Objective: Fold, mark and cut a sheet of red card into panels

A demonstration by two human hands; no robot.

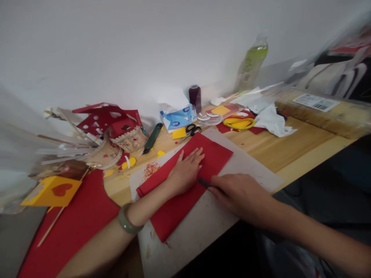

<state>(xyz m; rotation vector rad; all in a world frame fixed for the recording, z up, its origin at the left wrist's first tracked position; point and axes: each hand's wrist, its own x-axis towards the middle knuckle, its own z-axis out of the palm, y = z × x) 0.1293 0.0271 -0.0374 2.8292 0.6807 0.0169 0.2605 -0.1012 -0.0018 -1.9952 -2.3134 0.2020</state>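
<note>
Two hands work over a folded red sheet

The red sheet (171,210) lies on a pale grey board (255,166), probably put there to protect the wooden tabletop (298,150). The left hand (187,168) rests palm down on the sheet, fingers extended and gripping nothing; that flat pressure likely stops the sheet from sliding. The right hand (237,193) pinches a dark, slim tool (204,182), its end over the sheet beside the left hand; whether it touches the surface I cannot tell. Holding it so near the end probably gives finer control.

The green utility knife (152,138), black-handled scissors (193,130) and yellow-handled scissors (239,122) lie beyond the board, presumably to leave the working area free yet within reach.

Writing is scarce. The blue tissue packet (177,117) bears small white lettering on dark ovals, too blurred to read. A clear-wrapped parcel (333,123) carries a white label (316,102) with a barcode, its text illegible. Some marking shows on the bottle of green liquid (252,63), but no brand can be made out.
</note>
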